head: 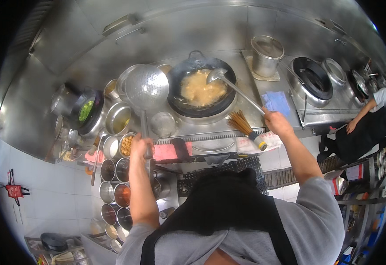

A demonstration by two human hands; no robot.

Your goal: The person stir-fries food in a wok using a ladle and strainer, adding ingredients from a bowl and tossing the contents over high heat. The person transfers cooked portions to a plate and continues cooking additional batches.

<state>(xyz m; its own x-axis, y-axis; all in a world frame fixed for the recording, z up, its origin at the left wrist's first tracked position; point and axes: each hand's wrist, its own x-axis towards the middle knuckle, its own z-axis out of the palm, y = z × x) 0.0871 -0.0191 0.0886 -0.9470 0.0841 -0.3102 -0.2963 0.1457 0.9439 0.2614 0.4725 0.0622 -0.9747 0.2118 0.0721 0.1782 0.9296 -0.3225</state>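
My left hand (141,146) grips the handle of a large perforated skimmer (147,86), which is raised to the left of the wok and above the stove top. In my right hand (278,123) is the long handle of a metal wok ladle (216,75). The ladle's bowl reaches over the black wok (176,105), at the right part of the food. Pale golden food (200,89) spreads in bubbling liquid across the wok's middle; what it is made of I cannot tell. Faint steam hangs over the wok's far rim.
A bamboo wok brush (246,127) lies on the front edge, near a pink cloth (166,151). Greens sit in another wok (95,111) at left. Metal seasoning pots (108,192) line my left side. A lidded pot (266,61) stands behind. Another person (361,122) is at right.
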